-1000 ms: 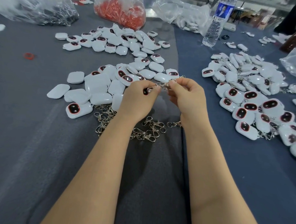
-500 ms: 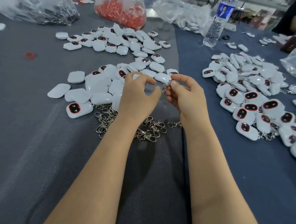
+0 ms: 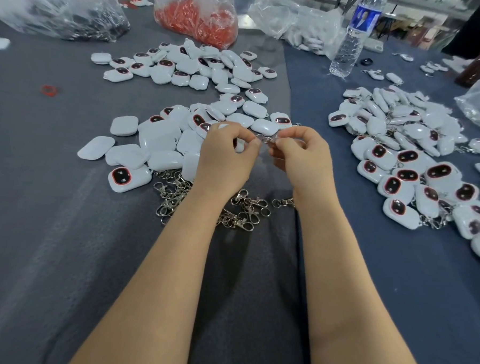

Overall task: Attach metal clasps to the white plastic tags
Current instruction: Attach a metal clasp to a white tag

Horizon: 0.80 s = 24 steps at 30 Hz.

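Note:
My left hand and my right hand meet above the grey cloth, fingertips pinched together. A small metal clasp shows between them. My left hand curls around a white plastic tag, mostly hidden by its fingers. A heap of loose metal clasps lies just below my hands. Bare white tags are piled to the left and behind. Tags with clasps on them fill the pile on the right.
A water bottle stands at the back right. A bag of red parts, a bag of metal clasps and a bag of white tags line the far edge. A red ring lies at the left.
My hands parted slightly half a second ago, then came back together with fingertips meeting around the clasp. The piles have not moved.

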Tool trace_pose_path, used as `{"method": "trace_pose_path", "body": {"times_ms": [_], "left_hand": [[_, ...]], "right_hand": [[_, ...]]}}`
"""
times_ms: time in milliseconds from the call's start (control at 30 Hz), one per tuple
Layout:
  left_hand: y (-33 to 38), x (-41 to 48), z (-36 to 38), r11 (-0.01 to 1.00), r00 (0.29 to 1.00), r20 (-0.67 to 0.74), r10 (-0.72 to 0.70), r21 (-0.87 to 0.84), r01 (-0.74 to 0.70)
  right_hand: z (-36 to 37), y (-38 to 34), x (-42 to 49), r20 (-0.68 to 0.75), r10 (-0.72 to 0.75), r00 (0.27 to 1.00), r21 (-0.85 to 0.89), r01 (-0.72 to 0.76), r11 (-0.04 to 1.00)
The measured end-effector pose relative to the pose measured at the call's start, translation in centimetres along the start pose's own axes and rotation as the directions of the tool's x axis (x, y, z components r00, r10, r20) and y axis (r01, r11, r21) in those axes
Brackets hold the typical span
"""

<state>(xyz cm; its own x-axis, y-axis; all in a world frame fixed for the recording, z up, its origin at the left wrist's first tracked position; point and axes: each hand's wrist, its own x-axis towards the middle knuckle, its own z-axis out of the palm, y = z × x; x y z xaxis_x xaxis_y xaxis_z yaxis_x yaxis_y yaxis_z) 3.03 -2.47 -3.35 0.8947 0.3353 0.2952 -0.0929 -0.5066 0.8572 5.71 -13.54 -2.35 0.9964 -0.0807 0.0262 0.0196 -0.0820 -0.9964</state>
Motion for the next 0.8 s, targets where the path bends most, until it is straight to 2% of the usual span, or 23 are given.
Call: {"method": "trace_pose_path", "body": {"times_ms": [67,100,267,367,600,800], "left_hand": [[-0.06,0.02,-0.04,1.0,1.0,-0.019,0.004,0.011,-0.004],[-0.08,-0.01,-0.02,1.0,1.0,-0.025,0.012,0.025,-0.012],[0.01,-0.44,0.22,0.993,0.997,-0.035,0.063,0.105,-0.059],[0.08,-0.55,0.33,0.988,0.996,-0.04,0.077,0.137,-0.071],[0.22,-0.44,0.2,0.99,0.994,-0.068,0.086,0.114,-0.078],[0.2,-0.31,0.13,0.995,0.995,-0.064,0.072,0.07,-0.068]], "right_hand": [[0.1,0.2,-0.13,-0.021,-0.083,0.996,-0.229,0.076,0.97],[0.2,0.22,-0.23,-0.008,-0.125,0.992,-0.288,0.118,0.95],[0.71,0.07,-0.67,0.123,-0.277,0.953,-0.388,0.303,0.871],[0.74,0.17,-0.76,0.143,-0.308,0.94,-0.485,0.338,0.807],[0.71,0.25,-0.69,0.187,-0.267,0.946,-0.487,0.325,0.811],[0.7,0.32,-0.61,0.137,-0.272,0.953,-0.416,0.304,0.857]]}}
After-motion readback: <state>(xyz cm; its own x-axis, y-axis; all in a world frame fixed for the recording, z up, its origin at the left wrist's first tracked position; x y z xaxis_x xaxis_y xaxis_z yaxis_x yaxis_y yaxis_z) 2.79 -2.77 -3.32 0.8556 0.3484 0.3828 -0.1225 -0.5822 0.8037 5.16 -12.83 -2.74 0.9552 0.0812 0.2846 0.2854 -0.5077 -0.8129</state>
